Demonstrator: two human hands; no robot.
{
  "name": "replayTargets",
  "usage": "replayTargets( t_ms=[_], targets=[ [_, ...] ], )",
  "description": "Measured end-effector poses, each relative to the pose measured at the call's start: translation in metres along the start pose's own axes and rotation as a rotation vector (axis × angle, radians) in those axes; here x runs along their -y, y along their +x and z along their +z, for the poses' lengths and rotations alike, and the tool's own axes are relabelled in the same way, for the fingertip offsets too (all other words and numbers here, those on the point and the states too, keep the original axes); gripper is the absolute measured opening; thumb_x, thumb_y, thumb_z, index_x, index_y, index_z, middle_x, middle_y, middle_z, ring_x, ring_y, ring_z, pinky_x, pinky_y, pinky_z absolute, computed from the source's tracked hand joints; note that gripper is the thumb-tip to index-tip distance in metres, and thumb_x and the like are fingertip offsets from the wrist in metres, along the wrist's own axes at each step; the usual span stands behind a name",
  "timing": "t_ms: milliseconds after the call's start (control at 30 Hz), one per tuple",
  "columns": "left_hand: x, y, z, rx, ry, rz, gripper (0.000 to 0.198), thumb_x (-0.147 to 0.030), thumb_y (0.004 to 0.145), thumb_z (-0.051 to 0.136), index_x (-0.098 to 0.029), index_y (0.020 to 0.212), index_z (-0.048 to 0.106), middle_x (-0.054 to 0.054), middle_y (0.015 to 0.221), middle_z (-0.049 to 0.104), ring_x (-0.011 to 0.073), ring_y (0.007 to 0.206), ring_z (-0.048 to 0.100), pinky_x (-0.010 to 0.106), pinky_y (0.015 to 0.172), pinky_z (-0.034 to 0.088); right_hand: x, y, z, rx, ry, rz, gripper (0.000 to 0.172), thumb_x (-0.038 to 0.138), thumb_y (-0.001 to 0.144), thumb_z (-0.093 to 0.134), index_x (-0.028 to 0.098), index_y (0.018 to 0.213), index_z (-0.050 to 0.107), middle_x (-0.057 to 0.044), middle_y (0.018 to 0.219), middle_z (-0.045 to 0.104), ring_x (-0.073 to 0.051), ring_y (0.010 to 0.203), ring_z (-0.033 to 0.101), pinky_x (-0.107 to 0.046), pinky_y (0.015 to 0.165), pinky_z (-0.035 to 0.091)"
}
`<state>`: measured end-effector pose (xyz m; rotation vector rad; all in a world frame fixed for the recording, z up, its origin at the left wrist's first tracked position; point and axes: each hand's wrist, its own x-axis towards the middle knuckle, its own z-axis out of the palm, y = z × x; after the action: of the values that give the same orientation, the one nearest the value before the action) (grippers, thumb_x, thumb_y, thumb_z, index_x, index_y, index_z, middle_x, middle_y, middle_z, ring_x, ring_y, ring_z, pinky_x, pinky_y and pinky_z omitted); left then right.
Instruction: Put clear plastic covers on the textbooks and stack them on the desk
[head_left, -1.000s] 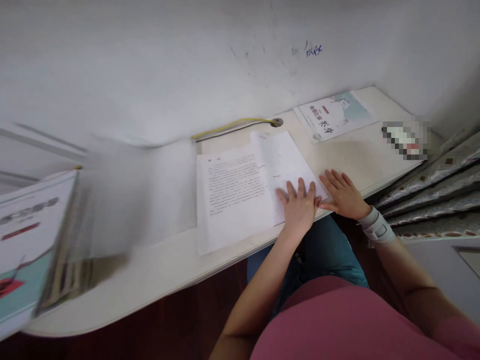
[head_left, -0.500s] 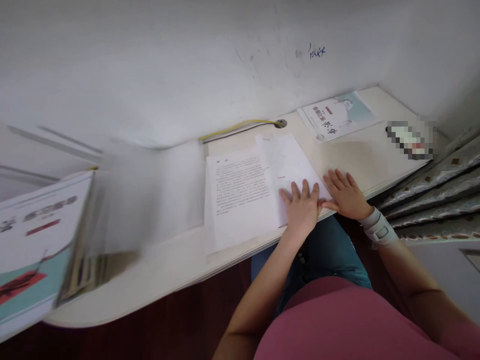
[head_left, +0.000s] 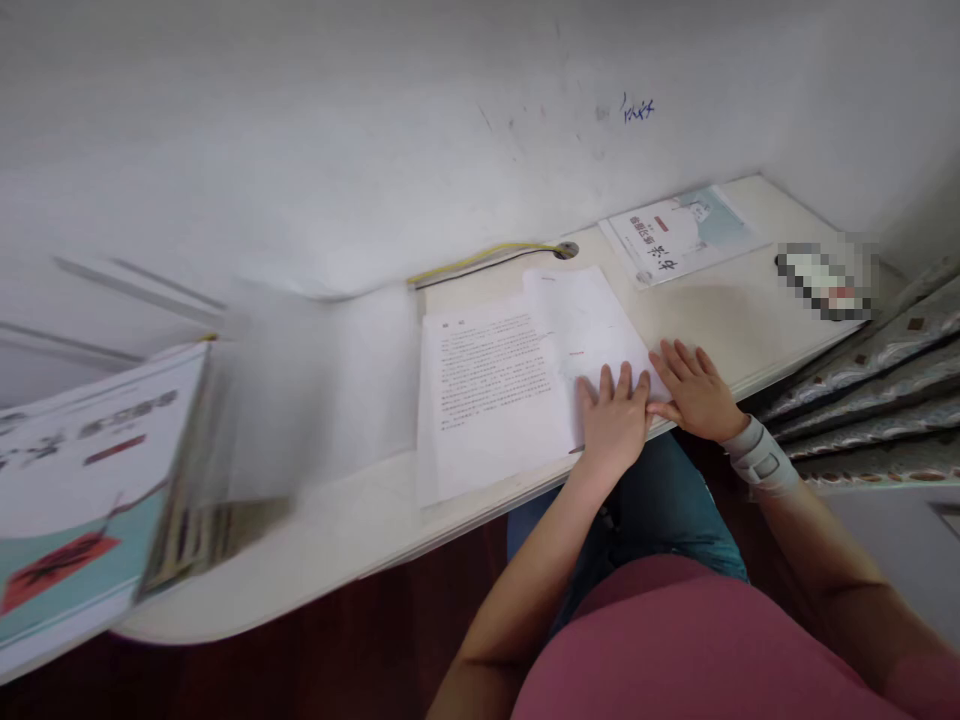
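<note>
A printed white sheet (head_left: 487, 390) lies on the white desk (head_left: 352, 540), with a second, mostly blank sheet (head_left: 581, 320) overlapping its right side. My left hand (head_left: 615, 420) rests flat on the lower right corner of these papers, fingers spread. My right hand (head_left: 694, 390) lies flat on the desk just beside it, fingers stretched out, thumb touching the left hand. A grey band (head_left: 757, 460) wraps my right wrist. Neither hand holds anything.
A booklet with a pale blue cover (head_left: 679, 235) lies at the back right. A yellow cable (head_left: 480, 255) runs along the wall to a hole. A blurred stack of books (head_left: 97, 500) stands at the left. Patterned fabric (head_left: 862, 400) hangs at the right.
Both hands stay flat on the papers and desk. The view has shifted slightly, so everything sits a little further right in the picture.
</note>
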<state>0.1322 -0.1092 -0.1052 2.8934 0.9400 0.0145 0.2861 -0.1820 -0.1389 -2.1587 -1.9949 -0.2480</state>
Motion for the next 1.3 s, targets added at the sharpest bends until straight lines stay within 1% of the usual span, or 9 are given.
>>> replayTargets(
  t_ms=[233, 433, 567, 633, 700, 800, 900, 1000, 1300],
  targets=[
    [0.004, -0.003, -0.001, 0.031, -0.008, 0.028, 0.053, -0.042, 0.097, 0.027, -0.021, 0.145, 0.036, 0.009, 0.153, 0.033, 0.034, 0.141, 0.027, 0.065, 0.11, 0.018, -0.001, 0.0, 0.001, 0.004, -0.008, -0.007, 0.074, 0.063, 0.092, 0.025, 0.013, 0.146, 0.036, -0.018, 0.151, 0.033, -0.033, 0.14, 0.029, -0.053, 0.111, 0.023],
    [-0.001, 0.009, 0.002, 0.045, -0.01, 0.026, 0.059, -0.039, 0.097, 0.031, -0.011, 0.148, 0.028, 0.011, 0.154, 0.029, 0.0323, 0.143, 0.023, 0.058, 0.113, 0.019, 0.0, 0.0, -0.001, -0.021, -0.022, 0.013, 0.07, 0.06, 0.093, 0.027, 0.013, 0.144, 0.039, -0.018, 0.152, 0.031, -0.034, 0.141, 0.027, -0.057, 0.111, 0.019],
    [0.002, 0.003, -0.009, 0.061, -0.017, 0.094, 0.056, -0.034, 0.098, 0.028, -0.008, 0.148, 0.027, 0.012, 0.151, 0.034, 0.027, 0.142, 0.028, 0.049, 0.116, 0.02, 0.002, -0.002, -0.001, -0.025, -0.002, 0.007, 0.064, 0.057, 0.094, 0.028, 0.018, 0.143, 0.041, -0.014, 0.148, 0.04, -0.033, 0.139, 0.03, -0.06, 0.111, 0.017],
    [0.009, -0.003, -0.017, 0.015, 0.011, 0.073, 0.055, -0.036, 0.098, 0.027, -0.01, 0.147, 0.03, 0.013, 0.15, 0.038, 0.028, 0.141, 0.028, 0.054, 0.115, 0.016, 0.003, -0.002, -0.001, -0.003, 0.014, 0.009, 0.064, 0.057, 0.094, 0.029, 0.018, 0.143, 0.041, -0.013, 0.147, 0.042, -0.033, 0.138, 0.031, -0.06, 0.111, 0.018],
    [0.019, -0.007, -0.024, -0.03, 0.055, -0.001, 0.056, -0.042, 0.098, 0.029, -0.012, 0.144, 0.037, 0.014, 0.149, 0.039, 0.0323, 0.142, 0.024, 0.063, 0.113, 0.012, 0.001, -0.001, -0.003, 0.026, 0.031, 0.015, 0.065, 0.059, 0.093, 0.029, 0.018, 0.143, 0.042, -0.013, 0.148, 0.041, -0.033, 0.139, 0.031, -0.059, 0.111, 0.019],
    [0.031, -0.006, -0.027, 0.015, 0.083, -0.028, 0.058, -0.05, 0.095, 0.032, -0.015, 0.141, 0.043, 0.014, 0.148, 0.04, 0.0361, 0.143, 0.02, 0.068, 0.11, 0.01, -0.008, 0.003, -0.008, 0.078, 0.061, 0.047, 0.061, 0.054, 0.095, 0.027, 0.019, 0.142, 0.043, -0.013, 0.151, 0.036, -0.03, 0.14, 0.029, -0.054, 0.11, 0.025],
    [0.034, -0.001, -0.022, 0.087, 0.069, 0.011, 0.062, -0.055, 0.094, 0.032, -0.017, 0.143, 0.041, 0.012, 0.149, 0.038, 0.0374, 0.143, 0.019, 0.07, 0.109, 0.01, -0.025, 0.009, -0.013, 0.138, 0.052, 0.124, 0.058, 0.053, 0.095, 0.029, 0.022, 0.142, 0.043, -0.013, 0.154, 0.031, -0.031, 0.141, 0.028, -0.054, 0.108, 0.028],
    [0.031, 0.003, -0.017, 0.106, 0.049, 0.015, 0.065, -0.058, 0.093, 0.031, -0.018, 0.145, 0.037, 0.011, 0.151, 0.036, 0.0383, 0.142, 0.019, 0.072, 0.108, 0.011, -0.038, 0.014, -0.015, 0.185, 0.033, 0.146, 0.062, 0.057, 0.092, 0.036, 0.024, 0.144, 0.04, -0.014, 0.153, 0.032, -0.033, 0.14, 0.029, -0.055, 0.109, 0.025],
    [0.031, 0.002, -0.018, 0.082, 0.024, 0.076, 0.06, -0.054, 0.094, 0.03, -0.02, 0.144, 0.038, 0.011, 0.15, 0.036, 0.0362, 0.141, 0.025, 0.073, 0.106, 0.009, -0.036, 0.014, -0.016, 0.203, 0.022, 0.135, 0.065, 0.063, 0.088, 0.038, 0.026, 0.142, 0.042, -0.013, 0.153, 0.032, -0.031, 0.141, 0.027, -0.054, 0.11, 0.022]
  ],
)
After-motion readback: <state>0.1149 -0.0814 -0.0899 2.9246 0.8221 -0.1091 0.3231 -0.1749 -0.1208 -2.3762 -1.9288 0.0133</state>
